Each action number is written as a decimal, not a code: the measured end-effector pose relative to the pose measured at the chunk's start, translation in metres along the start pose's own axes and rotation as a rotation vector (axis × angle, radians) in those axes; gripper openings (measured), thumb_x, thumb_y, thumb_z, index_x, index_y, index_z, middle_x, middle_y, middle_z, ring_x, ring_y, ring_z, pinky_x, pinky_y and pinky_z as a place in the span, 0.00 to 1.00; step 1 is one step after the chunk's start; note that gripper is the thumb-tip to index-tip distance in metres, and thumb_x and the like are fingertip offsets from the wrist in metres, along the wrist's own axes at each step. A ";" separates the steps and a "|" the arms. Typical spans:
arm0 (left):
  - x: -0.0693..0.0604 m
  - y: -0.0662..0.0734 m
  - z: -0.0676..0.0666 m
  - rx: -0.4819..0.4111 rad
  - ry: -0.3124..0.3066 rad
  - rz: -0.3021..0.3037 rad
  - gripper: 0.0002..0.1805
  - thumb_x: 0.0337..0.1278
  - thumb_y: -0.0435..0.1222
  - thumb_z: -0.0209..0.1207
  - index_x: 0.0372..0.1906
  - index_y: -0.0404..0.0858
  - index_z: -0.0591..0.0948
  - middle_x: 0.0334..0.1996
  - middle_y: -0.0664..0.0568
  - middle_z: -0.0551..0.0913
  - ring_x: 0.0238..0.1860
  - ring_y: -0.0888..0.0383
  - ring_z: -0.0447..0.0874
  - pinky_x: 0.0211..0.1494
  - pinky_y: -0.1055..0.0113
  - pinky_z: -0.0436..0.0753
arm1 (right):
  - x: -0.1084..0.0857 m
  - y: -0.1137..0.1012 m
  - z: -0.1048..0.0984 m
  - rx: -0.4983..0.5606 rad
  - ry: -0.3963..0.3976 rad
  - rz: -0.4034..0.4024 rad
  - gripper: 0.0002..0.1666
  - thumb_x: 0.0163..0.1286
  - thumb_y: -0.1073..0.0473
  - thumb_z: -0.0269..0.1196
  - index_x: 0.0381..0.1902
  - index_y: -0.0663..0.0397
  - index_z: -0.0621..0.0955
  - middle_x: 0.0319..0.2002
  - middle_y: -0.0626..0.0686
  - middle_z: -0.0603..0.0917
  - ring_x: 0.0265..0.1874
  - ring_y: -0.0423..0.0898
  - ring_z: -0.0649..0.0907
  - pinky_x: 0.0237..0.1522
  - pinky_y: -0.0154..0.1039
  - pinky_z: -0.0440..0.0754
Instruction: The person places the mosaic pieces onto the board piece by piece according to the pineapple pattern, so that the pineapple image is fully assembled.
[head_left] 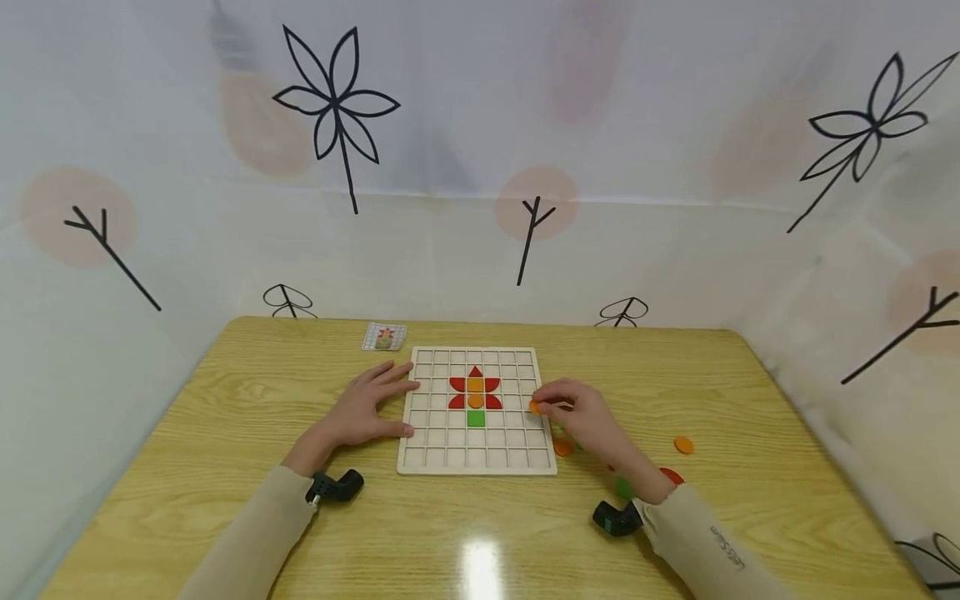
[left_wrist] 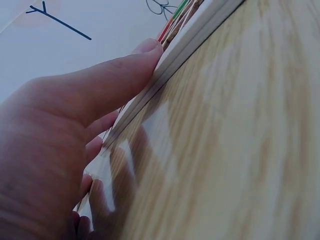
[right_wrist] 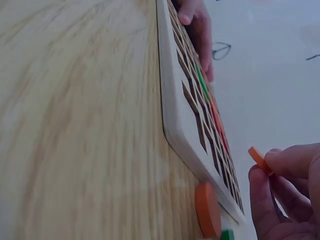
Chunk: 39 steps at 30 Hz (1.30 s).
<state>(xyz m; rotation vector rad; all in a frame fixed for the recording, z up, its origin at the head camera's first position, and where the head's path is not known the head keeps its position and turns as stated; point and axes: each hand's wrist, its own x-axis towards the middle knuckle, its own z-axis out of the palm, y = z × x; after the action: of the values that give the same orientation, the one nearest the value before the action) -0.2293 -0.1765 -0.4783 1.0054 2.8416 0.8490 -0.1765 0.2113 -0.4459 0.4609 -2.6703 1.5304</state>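
A pale wooden grid board [head_left: 512,458] lies on the table. In its cells are a red triangle [head_left: 476,372], several red curved pieces, an orange square [head_left: 476,385], an orange disc [head_left: 476,401] and a green square [head_left: 476,418]. My left hand [head_left: 367,407] rests at the board's left edge, fingers spread; in the left wrist view its thumb [left_wrist: 135,70] touches the rim. My right hand [head_left: 581,412] pinches an orange piece [right_wrist: 259,160] between thumb and fingers over the board's right edge. The held piece's full outline is partly hidden by the fingers.
Loose pieces lie right of the board: an orange piece [head_left: 563,447] by its edge, another orange disc [head_left: 683,444] farther right, and a red piece [head_left: 672,476] and green piece [head_left: 624,487] partly under my right wrist. A pattern card [head_left: 385,337] lies beyond my left hand.
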 end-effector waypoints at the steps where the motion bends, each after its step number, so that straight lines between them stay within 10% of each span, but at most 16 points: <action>1: 0.000 0.000 0.000 0.000 -0.001 0.001 0.43 0.49 0.61 0.69 0.70 0.49 0.74 0.76 0.54 0.60 0.77 0.44 0.47 0.73 0.38 0.49 | 0.001 -0.001 0.003 0.006 -0.009 0.008 0.08 0.68 0.68 0.65 0.43 0.55 0.88 0.47 0.54 0.84 0.49 0.51 0.81 0.49 0.39 0.82; 39: 0.000 0.003 -0.003 0.003 -0.011 0.006 0.42 0.49 0.59 0.69 0.70 0.47 0.75 0.76 0.53 0.60 0.77 0.44 0.47 0.72 0.37 0.50 | 0.018 -0.017 0.045 -0.092 -0.162 -0.104 0.06 0.64 0.68 0.68 0.37 0.52 0.88 0.42 0.47 0.84 0.37 0.43 0.82 0.40 0.35 0.82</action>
<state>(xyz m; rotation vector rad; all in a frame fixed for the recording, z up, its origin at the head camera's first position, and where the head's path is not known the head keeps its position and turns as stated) -0.2287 -0.1759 -0.4744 1.0156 2.8335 0.8374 -0.1838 0.1613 -0.4520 0.7358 -2.7704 1.3923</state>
